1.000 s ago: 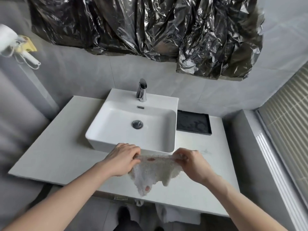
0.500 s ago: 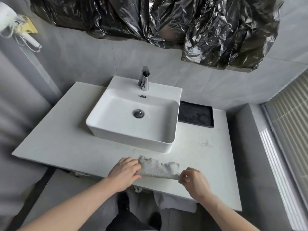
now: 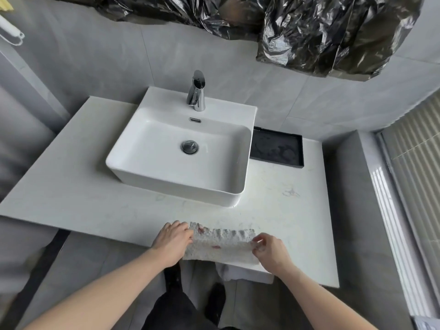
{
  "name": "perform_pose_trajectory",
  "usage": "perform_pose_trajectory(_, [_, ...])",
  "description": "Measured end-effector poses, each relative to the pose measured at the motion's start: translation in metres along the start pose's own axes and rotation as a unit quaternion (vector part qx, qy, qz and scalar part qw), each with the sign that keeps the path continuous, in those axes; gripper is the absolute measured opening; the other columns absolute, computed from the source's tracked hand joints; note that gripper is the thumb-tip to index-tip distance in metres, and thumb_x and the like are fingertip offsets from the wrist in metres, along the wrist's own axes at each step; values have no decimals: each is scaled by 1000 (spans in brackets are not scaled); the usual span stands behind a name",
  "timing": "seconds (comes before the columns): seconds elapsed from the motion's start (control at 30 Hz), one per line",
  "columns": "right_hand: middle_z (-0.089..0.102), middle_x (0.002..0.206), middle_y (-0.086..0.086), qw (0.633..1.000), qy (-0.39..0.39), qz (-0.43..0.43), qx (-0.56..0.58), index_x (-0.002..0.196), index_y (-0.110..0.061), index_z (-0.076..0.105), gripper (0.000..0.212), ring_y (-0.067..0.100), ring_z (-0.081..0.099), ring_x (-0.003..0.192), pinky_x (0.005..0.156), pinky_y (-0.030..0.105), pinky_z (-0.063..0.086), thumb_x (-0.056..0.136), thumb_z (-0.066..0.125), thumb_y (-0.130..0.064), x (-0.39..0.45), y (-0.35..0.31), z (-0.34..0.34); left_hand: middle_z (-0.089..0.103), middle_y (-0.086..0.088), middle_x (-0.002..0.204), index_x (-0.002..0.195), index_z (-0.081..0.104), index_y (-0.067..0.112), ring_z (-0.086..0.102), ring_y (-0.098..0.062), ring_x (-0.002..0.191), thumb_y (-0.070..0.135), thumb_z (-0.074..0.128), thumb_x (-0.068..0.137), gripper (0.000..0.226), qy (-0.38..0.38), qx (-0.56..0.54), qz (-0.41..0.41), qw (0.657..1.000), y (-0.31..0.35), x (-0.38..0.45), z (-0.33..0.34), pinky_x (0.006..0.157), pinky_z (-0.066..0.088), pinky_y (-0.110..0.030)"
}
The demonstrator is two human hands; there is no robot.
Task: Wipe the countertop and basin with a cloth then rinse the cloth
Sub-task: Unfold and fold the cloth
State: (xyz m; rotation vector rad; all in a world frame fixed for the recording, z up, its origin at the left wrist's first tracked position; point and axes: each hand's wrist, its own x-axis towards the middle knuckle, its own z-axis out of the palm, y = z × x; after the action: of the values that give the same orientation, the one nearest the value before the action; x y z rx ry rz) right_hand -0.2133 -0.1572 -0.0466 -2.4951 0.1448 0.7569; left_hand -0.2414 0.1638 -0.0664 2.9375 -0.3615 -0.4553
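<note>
- The cloth (image 3: 220, 244), white and nubbly with a few reddish spots, lies stretched along the front edge of the tabletop (image 3: 78, 194), its lower edge right at the lip.
- The left hand (image 3: 172, 241) grips the cloth's left end, fingers curled over it.
- The right hand (image 3: 270, 252) pinches the right end between thumb and fingertips, so the cloth spans from one hand to the other.
- The basin (image 3: 166, 182), a white rectangular bowl, sits on the tabletop beyond the cloth and apart from it; a round metal drain (image 3: 189, 146) marks its floor.
- A chrome tap (image 3: 197, 91) stands upright on the basin's back ledge.
- A black tray (image 3: 277, 147) rests just beside the basin on its right, against the wall.
- Crumpled black plastic sheeting (image 3: 328, 32) hangs on the grey tiled wall above.
</note>
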Motion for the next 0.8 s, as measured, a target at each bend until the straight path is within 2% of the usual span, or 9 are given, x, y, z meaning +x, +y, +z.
perform_pose_trajectory(0.13, [72, 81, -10, 999, 4, 45, -1, 105, -29, 70, 22, 15, 67, 72, 65, 27, 52, 88, 61, -17, 26, -8, 4, 59, 3, 110, 109, 63, 24, 54, -22, 109, 25, 51, 104, 13, -25, 15, -16, 999, -4, 27, 5, 89, 38, -37])
perform_pose_trajectory(0.23, [74, 98, -8, 997, 0, 72, -18, 119, -28, 67, 32, 18, 68, 89, 75, 30, 55, 90, 60, -17, 41, -8, 12, 58, 3, 113, 111, 62, 26, 53, -22, 110, 22, 52, 103, 14, -50, 24, -38, 998, -6, 42, 13, 91, 38, -36])
perform_pose_trajectory(0.33, [59, 133, -1, 995, -4, 69, -69, 142, -24, 47, 54, 24, 56, 123, 96, 35, 51, 92, 65, -20, 46, -6, 20, 56, 1, 116, 115, 58, 25, 53, -22, 110, 18, 59, 96, 20, -46, 21, -67, 996, -6, 51, 19, 92, 41, -37])
perform_pose_trajectory(0.43, [44, 144, 6, 993, 7, 98, -57, 152, -19, 32, 68, 31, 45, 133, 106, 40, 45, 94, 67, -23, 43, -5, 30, 51, 0, 114, 115, 56, 23, 53, -23, 106, 14, 64, 85, 33, -14, 2, -68, 998, 1, 49, 22, 90, 45, -37])
perform_pose_trajectory(0.5, [45, 144, 9, 992, 21, 126, -20, 152, -18, 33, 66, 33, 45, 134, 109, 41, 42, 95, 65, -27, 39, -2, 38, 50, 2, 114, 118, 56, 24, 53, -21, 105, 11, 61, 82, 38, -24, -19, -30, 999, 9, 42, 27, 92, 46, -36])
perform_pose_trajectory(0.57, [52, 139, 10, 989, 27, 143, 20, 146, -19, 38, 59, 34, 46, 133, 108, 43, 41, 95, 64, -31, 38, 0, 44, 49, 3, 121, 123, 55, 25, 50, -20, 115, 10, 53, 88, 38, -59, -45, 3, 997, 17, 33, 35, 104, 43, -36])
perform_pose_trajectory(0.63, [58, 132, 8, 985, 31, 163, 45, 137, -19, 45, 50, 32, 48, 130, 105, 42, 43, 94, 65, -35, 40, 0, 47, 50, 3, 128, 126, 54, 25, 46, -20, 123, 12, 50, 92, 36, -87, -75, -14, 993, 21, 30, 40, 111, 39, -37])
perform_pose_trajectory(0.73, [59, 126, 6, 983, 23, 180, 40, 126, -17, 59, 38, 27, 52, 123, 103, 39, 46, 93, 62, -35, 44, -3, 46, 50, 6, 129, 126, 56, 28, 46, -17, 122, 14, 50, 93, 36, -91, -107, -50, 989, 25, 34, 38, 110, 40, -35])
perform_pose_trajectory(0.8, [63, 113, 1, 982, 27, 177, 67, 112, -17, 62, 27, 22, 61, 107, 96, 39, 53, 89, 62, -32, 43, -8, 43, 50, 10, 128, 126, 57, 30, 46, -15, 123, 13, 51, 91, 39, -77, -133, -63, 986, 25, 34, 33, 109, 42, -34])
